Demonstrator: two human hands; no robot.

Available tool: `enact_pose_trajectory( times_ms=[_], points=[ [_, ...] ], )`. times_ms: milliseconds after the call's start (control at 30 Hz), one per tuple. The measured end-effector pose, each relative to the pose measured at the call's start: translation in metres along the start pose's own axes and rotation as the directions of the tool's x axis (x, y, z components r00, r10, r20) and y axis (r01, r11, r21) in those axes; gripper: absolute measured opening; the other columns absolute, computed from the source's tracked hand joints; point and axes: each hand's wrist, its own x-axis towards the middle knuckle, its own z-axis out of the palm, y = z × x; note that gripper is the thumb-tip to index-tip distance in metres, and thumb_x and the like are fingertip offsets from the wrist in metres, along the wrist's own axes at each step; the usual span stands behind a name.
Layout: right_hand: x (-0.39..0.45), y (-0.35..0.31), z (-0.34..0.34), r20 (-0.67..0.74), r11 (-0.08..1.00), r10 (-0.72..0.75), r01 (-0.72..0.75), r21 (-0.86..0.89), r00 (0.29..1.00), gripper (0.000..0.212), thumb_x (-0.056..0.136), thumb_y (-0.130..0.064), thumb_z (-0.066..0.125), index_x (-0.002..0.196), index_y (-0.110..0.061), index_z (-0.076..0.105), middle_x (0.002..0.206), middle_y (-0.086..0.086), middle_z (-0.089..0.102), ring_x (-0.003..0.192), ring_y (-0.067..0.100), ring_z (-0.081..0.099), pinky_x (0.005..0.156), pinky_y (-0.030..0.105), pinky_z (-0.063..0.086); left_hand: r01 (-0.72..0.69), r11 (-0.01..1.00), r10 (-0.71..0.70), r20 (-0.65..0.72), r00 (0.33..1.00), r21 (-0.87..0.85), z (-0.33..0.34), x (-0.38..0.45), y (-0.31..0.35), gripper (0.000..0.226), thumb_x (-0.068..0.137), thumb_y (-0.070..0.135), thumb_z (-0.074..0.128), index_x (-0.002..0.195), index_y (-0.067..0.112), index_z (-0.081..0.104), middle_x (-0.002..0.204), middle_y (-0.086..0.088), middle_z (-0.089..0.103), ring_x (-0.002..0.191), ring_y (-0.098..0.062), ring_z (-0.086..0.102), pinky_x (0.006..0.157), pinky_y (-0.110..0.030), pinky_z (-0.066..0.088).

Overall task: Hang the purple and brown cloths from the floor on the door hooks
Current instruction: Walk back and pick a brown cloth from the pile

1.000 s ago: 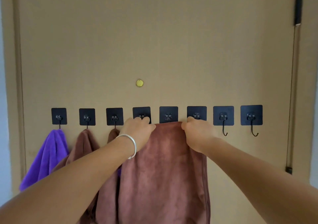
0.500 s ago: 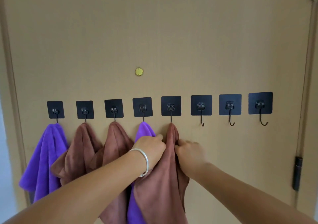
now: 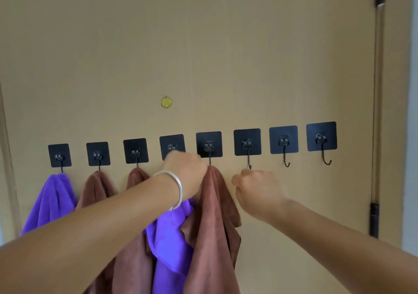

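Five cloths hung from the first five of eight black hooks (image 3: 247, 142) on the tan door (image 3: 203, 45); the fifth, a brown cloth (image 3: 212, 226), draped beside a purple cloth (image 3: 169, 232). The left hand (image 3: 186, 174) touched its top, but its grip could not be told. The right hand (image 3: 255, 189) hovered loosely curled, holding nothing. A brass peephole (image 3: 166, 102) sat above; a hinge (image 3: 374, 219) marked the right edge.
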Motion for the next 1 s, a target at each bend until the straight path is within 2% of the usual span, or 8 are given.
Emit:
enact_pose_trajectory(
  times_ms=[100,200,267,333,467,567,767,1000],
  points=[
    [0.0,0.028,-0.025,-0.157,0.988,0.137,-0.147,-0.051,0.978,0.016,0.09,-0.018,0.044,0.075,-0.019,0.046,0.071,-0.003,0.044,0.057,0.019,0.044,0.049,0.029,0.028,-0.007,0.998,-0.007,-0.224,0.974,-0.063,-0.021,0.017,0.003,0.02,0.094,0.026,0.04,0.104,0.022,0.057,0.1,0.001,0.056,0.09,-0.025,0.059,0.062,-0.035,0.03],
    [-0.011,0.061,-0.043,-0.279,0.949,0.216,-0.268,-0.167,0.936,0.012,0.089,-0.021,0.048,0.078,-0.018,0.054,0.075,0.0,0.051,0.064,0.021,0.043,0.057,0.031,0.029,-0.087,0.984,0.027,-0.357,0.934,-0.154,-0.025,0.031,0.025,0.035,0.096,0.044,0.036,0.121,0.023,0.05,0.11,0.001,0.053,0.1,-0.024,0.052,0.075,-0.036,0.033],
    [-0.024,0.081,-0.05,-0.261,0.915,0.26,-0.324,-0.24,0.93,0.02,0.09,-0.029,0.047,0.1,-0.02,0.062,0.093,0.002,0.059,0.082,0.024,0.049,0.071,0.036,0.037,-0.133,0.968,0.037,-0.401,0.915,-0.214,-0.026,0.042,0.043,0.05,0.095,0.053,0.031,0.136,0.024,0.038,0.125,0.0,0.049,0.113,-0.023,0.047,0.088,-0.038,0.035],
    [-0.038,0.096,-0.056,-0.2,0.884,0.303,-0.353,-0.308,0.932,0.033,0.091,-0.038,0.044,0.118,-0.024,0.056,0.112,0.002,0.057,0.103,0.025,0.049,0.088,0.039,0.038,-0.17,0.948,0.042,-0.426,0.904,-0.268,-0.028,0.054,0.061,0.061,0.094,0.057,0.029,0.144,0.023,0.026,0.137,-0.001,0.042,0.125,-0.022,0.04,0.1,-0.041,0.031],
    [-0.071,0.116,-0.072,-0.145,0.816,0.379,-0.404,-0.413,0.914,0.046,0.09,-0.044,0.043,0.133,-0.026,0.043,0.13,0.001,0.048,0.121,0.024,0.04,0.105,0.043,0.028,-0.259,0.915,0.085,-0.48,0.873,-0.309,-0.039,0.079,0.091,0.07,0.093,0.061,0.028,0.149,0.02,0.015,0.147,-0.002,0.029,0.135,-0.021,0.027,0.108,-0.043,0.022],
    [-0.098,0.126,-0.087,-0.124,0.745,0.459,-0.457,-0.485,0.88,0.05,0.092,-0.045,0.042,0.138,-0.027,0.034,0.141,0.002,0.038,0.135,0.024,0.028,0.115,0.05,0.012,-0.348,0.883,0.138,-0.536,0.833,-0.315,-0.05,0.097,0.116,0.074,0.093,0.062,0.026,0.15,0.019,0.008,0.15,-0.004,0.023,0.138,-0.021,0.021,0.109,-0.047,0.018],
    [-0.156,0.127,-0.127,-0.14,0.532,0.611,-0.535,-0.656,0.779,0.056,0.095,-0.047,0.038,0.146,-0.029,0.028,0.154,0.003,0.027,0.145,0.023,0.014,0.117,0.052,0.001,-0.579,0.706,0.238,-0.633,0.736,-0.408,-0.074,0.108,0.17,0.074,0.093,0.059,0.031,0.151,0.019,0.007,0.154,-0.003,0.016,0.145,-0.021,0.007,0.114,-0.056,0.0],
    [-0.226,0.062,-0.18,-0.224,0.267,0.728,-0.569,-0.778,0.648,0.052,0.084,-0.036,0.061,0.133,-0.021,0.052,0.139,0.01,0.049,0.138,0.029,0.034,0.114,0.056,0.017,-0.799,0.468,0.259,-0.805,0.534,-0.379,-0.102,0.071,0.217,0.073,0.094,0.058,0.026,0.152,0.02,0.002,0.159,-0.006,0.006,0.147,-0.021,-0.003,0.114,-0.054,-0.001]
  ],
)
